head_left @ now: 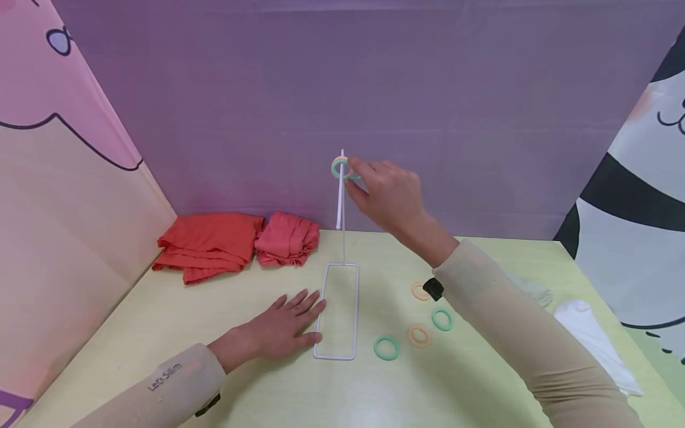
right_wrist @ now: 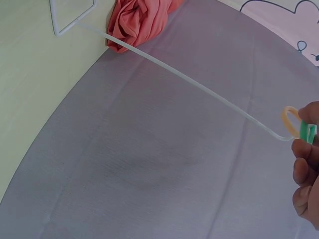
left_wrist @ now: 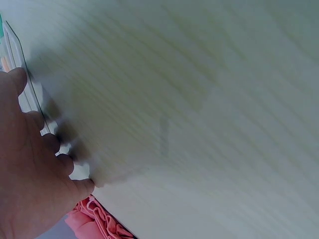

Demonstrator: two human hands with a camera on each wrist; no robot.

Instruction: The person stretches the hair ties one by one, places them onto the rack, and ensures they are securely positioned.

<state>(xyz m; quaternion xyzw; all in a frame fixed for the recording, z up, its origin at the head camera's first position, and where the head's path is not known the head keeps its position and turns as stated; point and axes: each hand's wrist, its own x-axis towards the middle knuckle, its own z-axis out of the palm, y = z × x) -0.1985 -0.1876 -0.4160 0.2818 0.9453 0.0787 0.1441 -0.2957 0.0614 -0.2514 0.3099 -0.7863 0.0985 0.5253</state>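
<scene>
A white wire stand [head_left: 355,315] has a flat rectangular base on the table, a thin upright at the back and an arm at the top reaching forward. My right hand [head_left: 393,196] is up at that arm and pinches a green ring [right_wrist: 303,132] between thumb and finger, with the arm passing through the ring. An orange ring [right_wrist: 286,118] hangs right beside it, toward the upright. Down on the table, my left hand [head_left: 280,330] lies with fingers straight and spread, its fingertips at the left side of the base.
Right of the base lie two green rings [head_left: 386,348] and two orange rings [head_left: 419,336]. Folded red cloths [head_left: 214,241] sit at the back left. Near the right edge is a white cloth [head_left: 594,339], partly behind my right sleeve. A purple curtain [head_left: 241,107] closes off the back.
</scene>
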